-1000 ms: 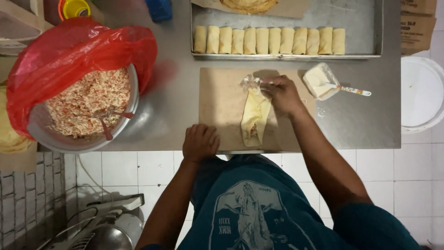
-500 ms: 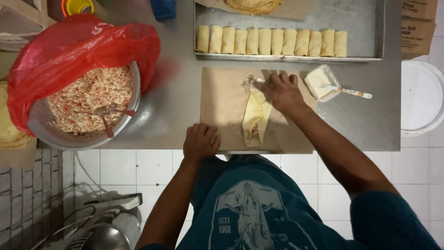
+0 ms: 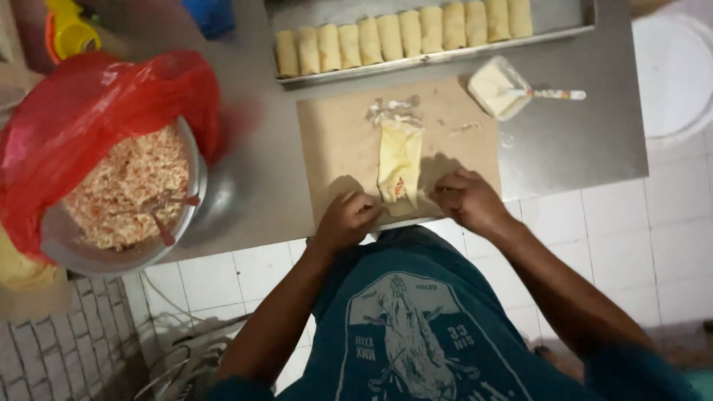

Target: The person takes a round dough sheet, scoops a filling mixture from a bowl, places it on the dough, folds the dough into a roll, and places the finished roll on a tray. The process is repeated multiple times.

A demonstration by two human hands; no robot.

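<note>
Things sitting around the steel counter

A metal bowl point(image 3: 122, 252) of shredded filling is sitting at left under a red plastic bag point(image 3: 89, 111); a tray point(image 3: 445, 56) of finished rolls is lying along the top, and a small paste tub point(image 3: 496, 87) is resting upper right.

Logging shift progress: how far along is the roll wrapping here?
Done: a row of finished rolls fills the metal tray. In hand: left hand and right hand at the near end of a folded wrapper on the board. Left: the bowl is full of filling.

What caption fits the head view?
Both hands, left hand and right hand, at the near end of a folded wrapper on a board.
</note>
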